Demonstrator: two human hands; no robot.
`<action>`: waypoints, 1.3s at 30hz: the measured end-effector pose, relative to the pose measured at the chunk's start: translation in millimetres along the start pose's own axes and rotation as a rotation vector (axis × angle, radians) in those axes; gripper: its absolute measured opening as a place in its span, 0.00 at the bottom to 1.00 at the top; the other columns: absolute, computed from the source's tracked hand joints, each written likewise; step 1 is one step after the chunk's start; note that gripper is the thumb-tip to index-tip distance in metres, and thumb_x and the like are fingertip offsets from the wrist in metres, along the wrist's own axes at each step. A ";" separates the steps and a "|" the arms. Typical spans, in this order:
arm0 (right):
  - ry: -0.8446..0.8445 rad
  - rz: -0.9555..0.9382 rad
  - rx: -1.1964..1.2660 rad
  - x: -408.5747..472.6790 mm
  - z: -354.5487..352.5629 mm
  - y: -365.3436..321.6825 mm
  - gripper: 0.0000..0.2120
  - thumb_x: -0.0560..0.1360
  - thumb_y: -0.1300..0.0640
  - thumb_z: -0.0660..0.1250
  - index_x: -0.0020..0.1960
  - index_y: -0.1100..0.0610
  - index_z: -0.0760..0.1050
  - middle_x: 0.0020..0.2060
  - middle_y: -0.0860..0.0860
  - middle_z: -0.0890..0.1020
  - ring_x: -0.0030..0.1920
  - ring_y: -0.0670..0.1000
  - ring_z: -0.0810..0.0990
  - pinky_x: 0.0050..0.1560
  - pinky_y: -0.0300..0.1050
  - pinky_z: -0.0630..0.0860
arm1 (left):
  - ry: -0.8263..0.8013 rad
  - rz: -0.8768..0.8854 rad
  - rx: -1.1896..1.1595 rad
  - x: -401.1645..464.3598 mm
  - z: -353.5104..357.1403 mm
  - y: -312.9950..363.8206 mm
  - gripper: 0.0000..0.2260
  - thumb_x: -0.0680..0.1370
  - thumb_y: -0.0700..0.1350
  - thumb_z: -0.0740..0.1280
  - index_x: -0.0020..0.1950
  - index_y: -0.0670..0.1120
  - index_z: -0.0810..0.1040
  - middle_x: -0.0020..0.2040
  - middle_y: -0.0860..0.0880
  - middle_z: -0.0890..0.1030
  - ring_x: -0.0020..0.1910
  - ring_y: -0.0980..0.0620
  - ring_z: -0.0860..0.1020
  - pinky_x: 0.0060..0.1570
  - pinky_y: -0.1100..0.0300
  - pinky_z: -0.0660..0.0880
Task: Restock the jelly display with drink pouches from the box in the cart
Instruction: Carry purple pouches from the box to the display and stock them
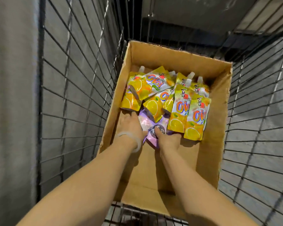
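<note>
A: Where are the drink pouches?

B: In the cardboard box [209, 128], which sits inside the wire cart [75, 95]. The orange pouches [178, 110] lie heaped at the far end of the box, overlapping one another, white caps pointing away. The near half of the box floor is bare cardboard.

A: And the hands?

B: Both reach down into the box. The left hand [129, 126] lies on the box floor by the left wall, fingers fairly straight, their tips touching the lower edge of the leftmost orange pouch. A pale bracelet [134, 141] sits on that wrist.

A: Is its grip on anything?

B: Its inner side touches the purple pouch [147, 123], but I cannot tell whether it clasps it.

A: The right one?

B: The right hand [168, 141] has its grip on that purple pouch: the thumb presses on top, near a round silver mark, and the other fingers curl out of sight.

A: Where does the purple one lie?

B: Between the two hands, its far end tucked under the orange pouches.
</note>
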State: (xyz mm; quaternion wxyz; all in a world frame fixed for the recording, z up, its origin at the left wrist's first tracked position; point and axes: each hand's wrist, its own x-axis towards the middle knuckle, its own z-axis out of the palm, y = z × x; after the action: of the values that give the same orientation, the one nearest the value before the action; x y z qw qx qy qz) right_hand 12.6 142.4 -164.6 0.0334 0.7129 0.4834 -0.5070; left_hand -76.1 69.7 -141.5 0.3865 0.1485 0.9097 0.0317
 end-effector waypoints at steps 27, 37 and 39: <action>-0.574 0.233 -0.018 -41.7 -33.1 45.4 0.05 0.74 0.60 0.70 0.49 0.59 0.78 0.48 0.59 0.84 0.39 0.55 0.83 0.39 0.46 0.80 | -0.516 -0.286 -0.180 -66.9 16.4 -31.8 0.07 0.79 0.47 0.60 0.51 0.44 0.73 0.39 0.48 0.74 0.40 0.51 0.76 0.40 0.60 0.73; -0.734 0.003 0.001 -79.3 -85.3 -3.5 0.11 0.79 0.65 0.60 0.56 0.55 0.76 0.46 0.52 0.84 0.43 0.53 0.83 0.44 0.50 0.81 | -0.308 -0.265 -0.943 -129.8 -27.1 -37.4 0.22 0.73 0.29 0.67 0.65 0.41 0.70 0.41 0.46 0.79 0.34 0.53 0.75 0.24 0.70 0.74; -0.792 -0.053 0.038 -92.7 -102.3 -23.7 0.10 0.80 0.62 0.59 0.57 0.54 0.76 0.47 0.52 0.85 0.43 0.52 0.85 0.43 0.49 0.82 | -0.266 -0.248 -1.032 -149.5 -45.3 -31.9 0.19 0.72 0.27 0.66 0.60 0.41 0.73 0.38 0.47 0.78 0.33 0.53 0.75 0.21 0.68 0.72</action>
State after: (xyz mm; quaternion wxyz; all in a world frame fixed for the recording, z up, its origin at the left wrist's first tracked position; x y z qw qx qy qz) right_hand 64.4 149.2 -34.6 0.1908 0.4500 0.4418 -0.7522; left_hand -18.0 -2.2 -11.6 0.5218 -0.1659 0.7299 0.4092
